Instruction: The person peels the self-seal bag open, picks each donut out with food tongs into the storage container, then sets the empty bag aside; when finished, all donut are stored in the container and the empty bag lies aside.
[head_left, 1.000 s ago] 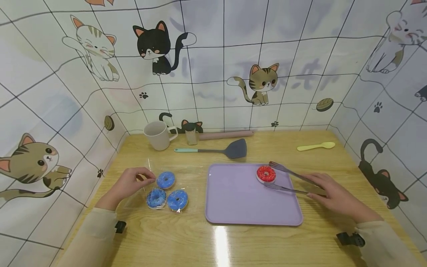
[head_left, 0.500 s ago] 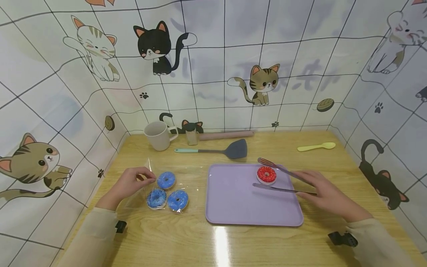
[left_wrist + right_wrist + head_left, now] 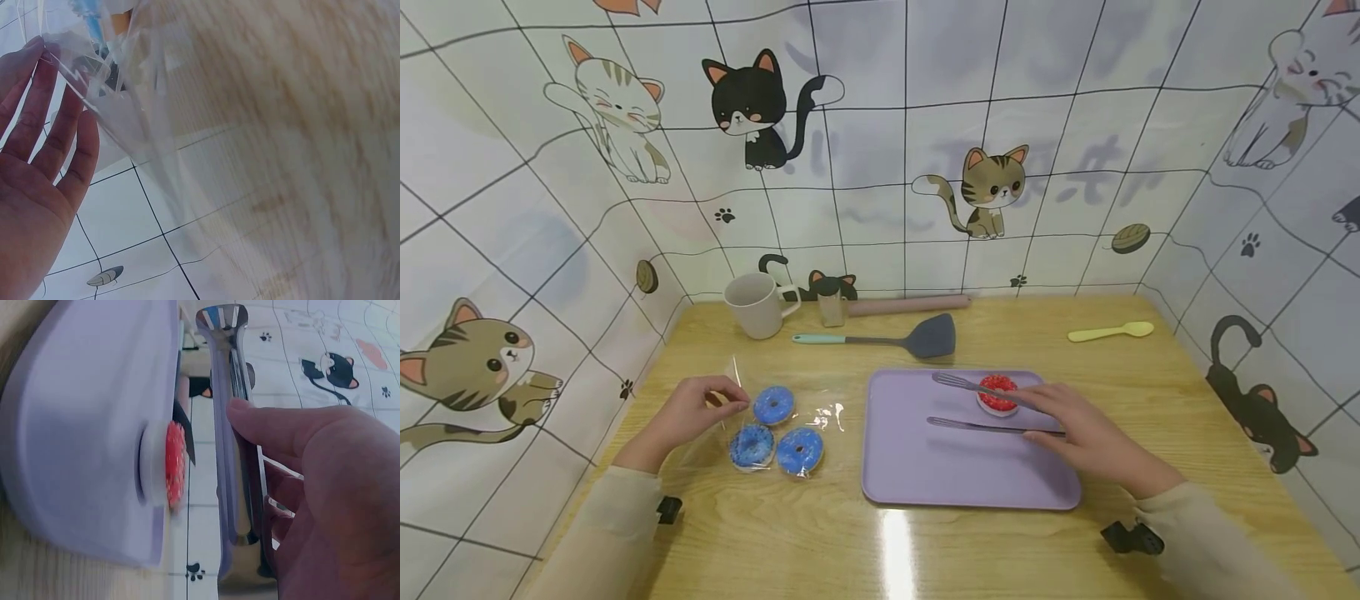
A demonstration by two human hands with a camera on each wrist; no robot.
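Note:
In the head view my left hand point(image 3: 696, 412) pinches the edge of a clear plastic bag point(image 3: 147, 119) between thumb and fingertips. By that bag lie a plain blue donut point(image 3: 766, 413), a speckled blue donut point(image 3: 751, 447) and a streaked blue donut point(image 3: 808, 451); clear film covers them at least in part. My right hand point(image 3: 1082, 429) grips metal tongs point(image 3: 228, 444) with their arms spread, pointing left above the lilac tray point(image 3: 925, 479). Nothing sits between the tong tips. A red sprinkled donut point(image 3: 997, 382) rests at the tray's back right, partly covered by the upper tong arm.
Behind the tray lies a spatula point(image 3: 931, 336) with a mint handle. A mug point(image 3: 754, 307), a small shaker jar point(image 3: 830, 303) and a rolling pin point(image 3: 906, 305) stand or lie along the cat-print wall. The yellow spoon point(image 3: 1108, 331) is at the back right.
My right hand has moved left with the tongs, away from the red donut, which stays in place; the tips now lie left of it. My left hand has barely moved.

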